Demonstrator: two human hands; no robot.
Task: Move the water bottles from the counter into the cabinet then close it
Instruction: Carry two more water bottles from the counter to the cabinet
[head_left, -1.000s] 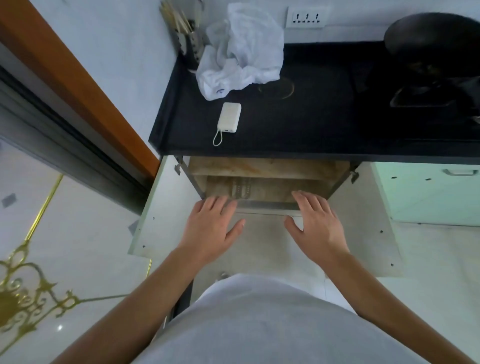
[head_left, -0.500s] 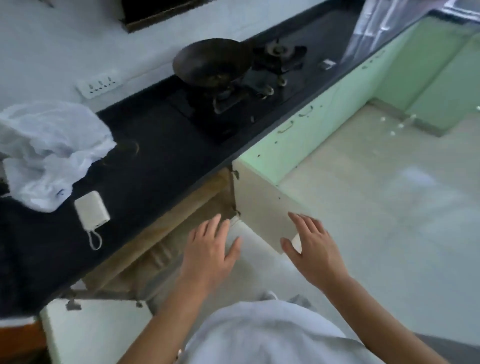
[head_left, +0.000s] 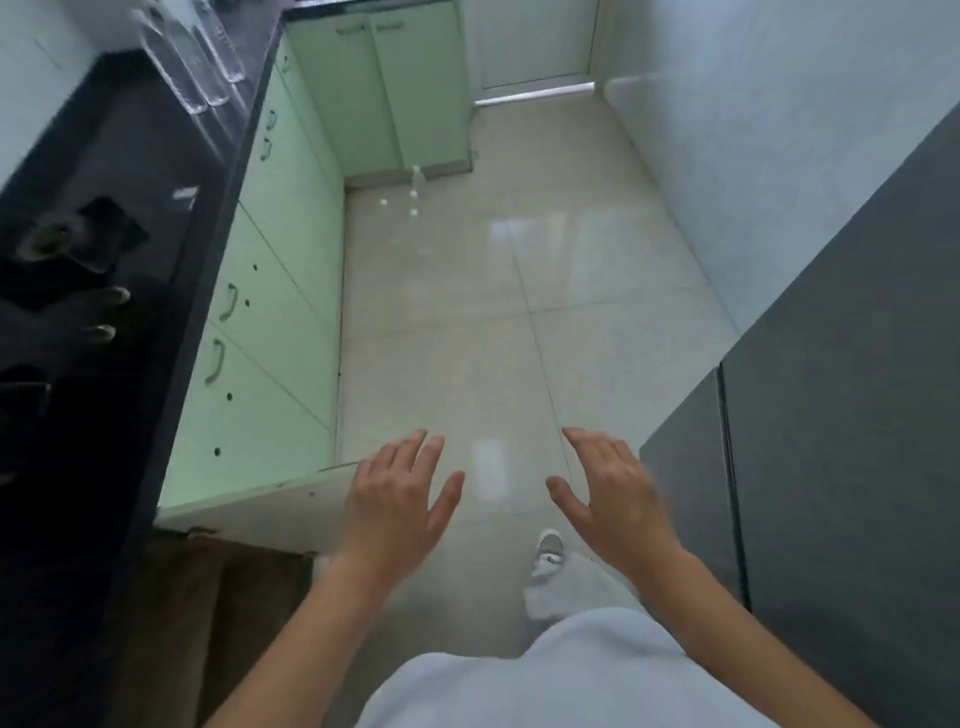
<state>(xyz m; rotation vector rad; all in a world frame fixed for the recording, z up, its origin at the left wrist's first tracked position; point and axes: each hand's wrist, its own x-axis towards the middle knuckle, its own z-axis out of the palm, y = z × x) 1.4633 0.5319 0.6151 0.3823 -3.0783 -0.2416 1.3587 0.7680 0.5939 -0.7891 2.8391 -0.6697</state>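
Several clear water bottles (head_left: 195, 60) stand on the far end of the black counter (head_left: 119, 249), at the top left of the head view. The open cabinet (head_left: 208, 613) shows its brown inside at the lower left, with its pale door (head_left: 270, 493) swung out. My left hand (head_left: 397, 501) and my right hand (head_left: 613, 493) hover over the floor with fingers spread, holding nothing. Both hands are far from the bottles.
Green cabinet fronts with handles (head_left: 275, 291) run along the left under the counter. A gas stove (head_left: 62, 270) sits on the counter. A dark grey appliance (head_left: 831, 405) stands on the right. Tiled floor (head_left: 493, 291) stretches ahead, with small white bits near the far corner.
The view has swung right, from the open cabinet to down the length of the kitchen. Both hands left the cabinet opening and now hang over the floor, still holding nothing.
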